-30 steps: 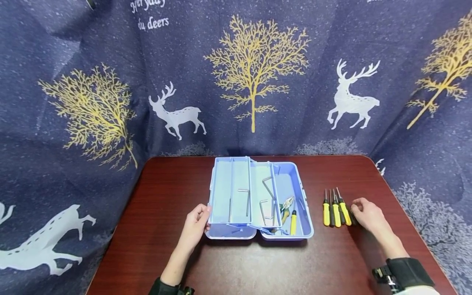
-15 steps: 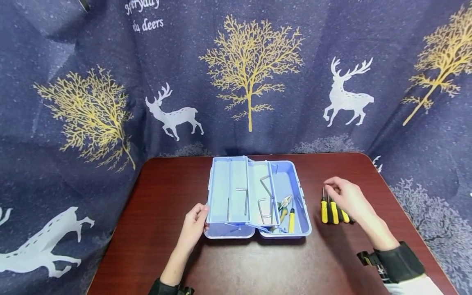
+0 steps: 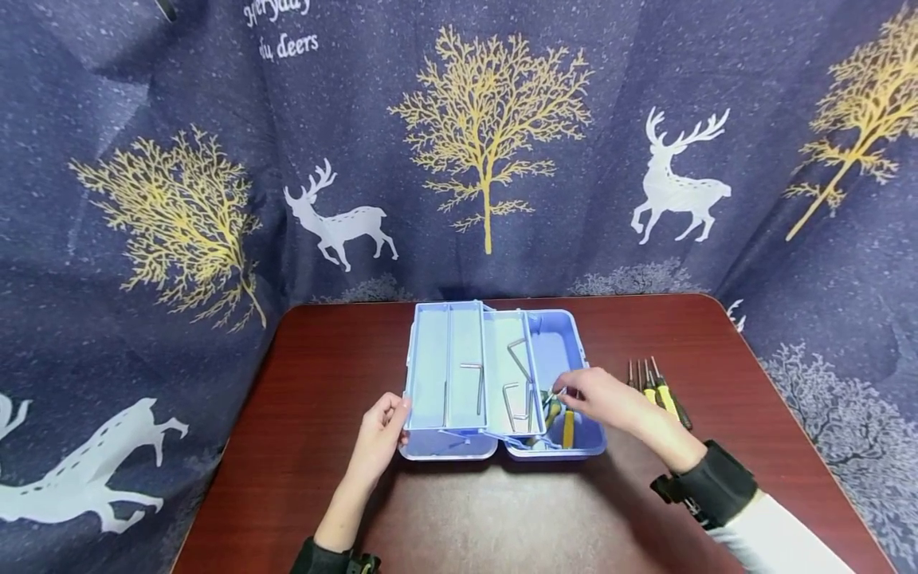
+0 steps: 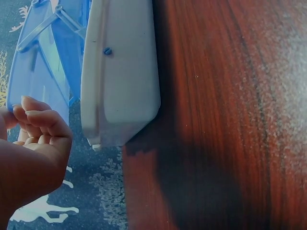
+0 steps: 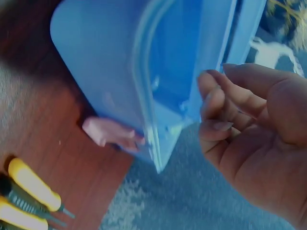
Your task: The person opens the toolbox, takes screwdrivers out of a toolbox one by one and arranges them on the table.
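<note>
A blue toolbox [image 3: 430, 359] stands unfolded in the head view, its cantilever trays spread. My left hand [image 3: 380, 434] grips the left edge of the upper tray; in the left wrist view its curled fingers [image 4: 48, 120] lie against the tray's end. My right hand [image 3: 610, 399] hovers over the deep right compartment, by the pliers [image 3: 552, 410] and a yellow-handled screwdriver [image 3: 568, 430]. Nothing shows between its loosely bent fingers in the right wrist view, where the hand [image 5: 259, 129] stands apart from the box wall [image 5: 103, 62]. Several hex keys [image 3: 480, 391] lie in the trays.
Several yellow and black screwdrivers [image 3: 667, 399] lie side by side on the dark red wooden table [image 3: 323, 359], right of the toolbox. A pinkish latch [image 5: 110, 132] sticks out from the box's outer side. A patterned blue cloth [image 3: 430, 199] hangs behind the table.
My right hand has moved left from beside the screwdrivers, passing above them, to over the toolbox's right compartment. The left hand has stayed at the tray edge.
</note>
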Demonstrator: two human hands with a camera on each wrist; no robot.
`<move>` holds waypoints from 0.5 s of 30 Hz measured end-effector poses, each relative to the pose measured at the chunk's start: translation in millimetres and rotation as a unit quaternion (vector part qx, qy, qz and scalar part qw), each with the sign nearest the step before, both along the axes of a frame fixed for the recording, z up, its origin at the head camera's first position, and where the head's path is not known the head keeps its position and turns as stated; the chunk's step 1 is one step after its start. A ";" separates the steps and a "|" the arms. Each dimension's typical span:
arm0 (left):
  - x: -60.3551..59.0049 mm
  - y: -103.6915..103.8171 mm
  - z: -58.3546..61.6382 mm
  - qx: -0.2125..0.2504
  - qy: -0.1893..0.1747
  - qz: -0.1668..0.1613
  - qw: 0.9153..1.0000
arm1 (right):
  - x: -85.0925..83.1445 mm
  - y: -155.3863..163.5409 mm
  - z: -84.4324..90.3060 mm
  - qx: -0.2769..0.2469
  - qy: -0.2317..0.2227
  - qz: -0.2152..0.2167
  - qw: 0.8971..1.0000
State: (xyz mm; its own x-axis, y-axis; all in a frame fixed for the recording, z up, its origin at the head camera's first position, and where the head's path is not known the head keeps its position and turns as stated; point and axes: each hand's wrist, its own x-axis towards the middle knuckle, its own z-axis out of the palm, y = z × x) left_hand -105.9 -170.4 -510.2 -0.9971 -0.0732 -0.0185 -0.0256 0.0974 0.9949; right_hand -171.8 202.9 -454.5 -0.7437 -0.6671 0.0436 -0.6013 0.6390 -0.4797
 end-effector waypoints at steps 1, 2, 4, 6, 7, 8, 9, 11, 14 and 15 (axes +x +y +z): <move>-0.1 -0.2 0.1 0.000 -0.001 0.001 1.000 | -0.9 -3.4 -2.6 0.008 -0.004 0.016 1.000; -0.2 -0.3 0.4 0.001 -0.001 0.001 1.000 | -1.9 -6.1 -5.5 0.018 -0.013 0.027 0.999; -0.6 -0.3 0.4 0.002 -0.003 0.001 1.000 | -4.7 -9.9 -11.2 0.036 -0.038 0.047 0.998; -0.9 0.0 0.4 0.003 -0.003 0.000 1.000 | -7.5 -12.2 -16.0 0.052 -0.053 0.061 0.995; -1.1 0.3 0.1 0.004 -0.002 -0.002 1.000 | -9.4 -13.1 -18.9 0.056 -0.059 0.065 0.995; -1.2 0.6 0.0 0.004 -0.002 -0.003 1.000 | -11.0 -13.9 -21.0 0.059 -0.069 0.067 0.994; -1.3 0.8 0.0 0.004 -0.003 -0.004 1.000 | -12.2 -14.5 -23.2 0.060 -0.075 0.070 0.993; -1.3 1.1 0.2 0.003 -0.002 -0.006 1.000 | -13.4 -16.3 -27.6 0.061 -0.082 0.067 0.993; -0.9 1.3 0.2 0.001 -0.003 -0.006 1.000 | -14.2 -19.6 -33.4 0.063 -0.089 0.065 0.992; -0.7 1.3 -0.1 0.001 -0.003 -0.005 1.000 | -14.0 -20.7 -35.2 0.066 -0.090 0.060 0.992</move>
State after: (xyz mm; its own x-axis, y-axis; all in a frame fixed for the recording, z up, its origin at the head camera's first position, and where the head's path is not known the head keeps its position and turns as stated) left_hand -106.6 -169.1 -510.3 -0.9977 -0.0628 -0.0238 -0.0297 0.0960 0.9949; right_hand -185.7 182.1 -489.6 -0.6461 -0.7424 -0.1771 -0.5890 0.6325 -0.5030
